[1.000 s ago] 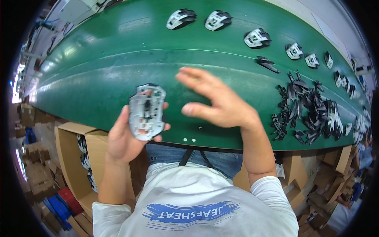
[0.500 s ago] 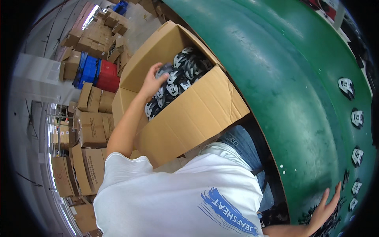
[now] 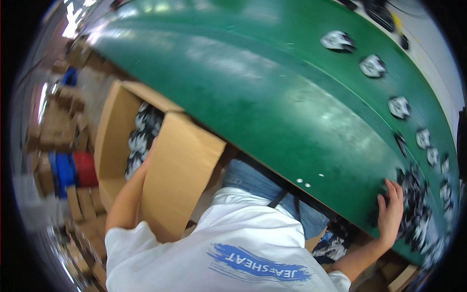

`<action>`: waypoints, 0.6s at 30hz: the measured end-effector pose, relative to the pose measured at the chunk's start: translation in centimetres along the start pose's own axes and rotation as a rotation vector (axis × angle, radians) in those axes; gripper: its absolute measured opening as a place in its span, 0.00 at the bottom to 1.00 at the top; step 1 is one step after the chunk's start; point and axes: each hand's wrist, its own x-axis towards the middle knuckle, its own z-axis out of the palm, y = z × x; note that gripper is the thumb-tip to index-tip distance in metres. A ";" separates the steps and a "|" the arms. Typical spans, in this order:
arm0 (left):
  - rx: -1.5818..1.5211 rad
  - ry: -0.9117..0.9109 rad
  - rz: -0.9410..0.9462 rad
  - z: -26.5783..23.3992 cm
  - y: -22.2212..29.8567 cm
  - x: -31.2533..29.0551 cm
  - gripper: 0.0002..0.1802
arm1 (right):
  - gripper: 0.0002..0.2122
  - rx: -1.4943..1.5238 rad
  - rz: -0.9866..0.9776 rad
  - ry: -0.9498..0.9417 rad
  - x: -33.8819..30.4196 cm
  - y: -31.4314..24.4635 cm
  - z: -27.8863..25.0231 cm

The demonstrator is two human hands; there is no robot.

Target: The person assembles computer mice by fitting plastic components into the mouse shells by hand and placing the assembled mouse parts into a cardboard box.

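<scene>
My left hand [image 3: 153, 147] reaches into a cardboard carton [image 3: 182, 160] beside the table. Its fingers are hidden behind the carton's raised flap. Inside the carton lie several black-and-white moulded pieces [image 3: 141, 141], and the hand is next to them. My right hand [image 3: 390, 214] hovers at the table's right end with fingers apart and nothing visible in them. Close by it is a tangled heap of black-and-white pieces [image 3: 413, 209], blurred by motion.
A long green table [image 3: 243, 97] curves across the view. Single black-and-white pieces [image 3: 372, 65] are spaced in a line along its far side. Small white bits [image 3: 300, 180] lie near its front edge. Brown cartons [image 3: 58, 117] and blue bins [image 3: 62, 173] are stacked at left.
The view has swung toward the table. My left hand, earlier above the pieces in the carton with a dark piece at its fingers, is now lower behind the flap. My right hand is nearer the heap.
</scene>
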 end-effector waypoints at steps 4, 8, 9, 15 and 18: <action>-0.010 0.017 -0.042 -6.8 4.4 -5.2 0.23 | 0.16 -0.040 -0.163 0.150 1.9 1.3 0.7; 0.034 0.630 0.056 -10.7 12.9 -0.4 0.19 | 0.14 0.094 -0.239 0.226 5.4 1.3 1.1; -0.121 0.775 0.109 -13.1 13.7 0.6 0.19 | 0.15 0.142 -0.254 0.227 6.4 0.9 1.6; -0.229 0.625 0.551 -7.2 35.1 11.9 0.22 | 0.21 0.144 -0.345 0.330 7.2 1.7 2.7; -0.334 0.302 0.664 0.4 44.1 19.2 0.24 | 0.22 0.107 -0.241 0.395 6.0 3.1 2.1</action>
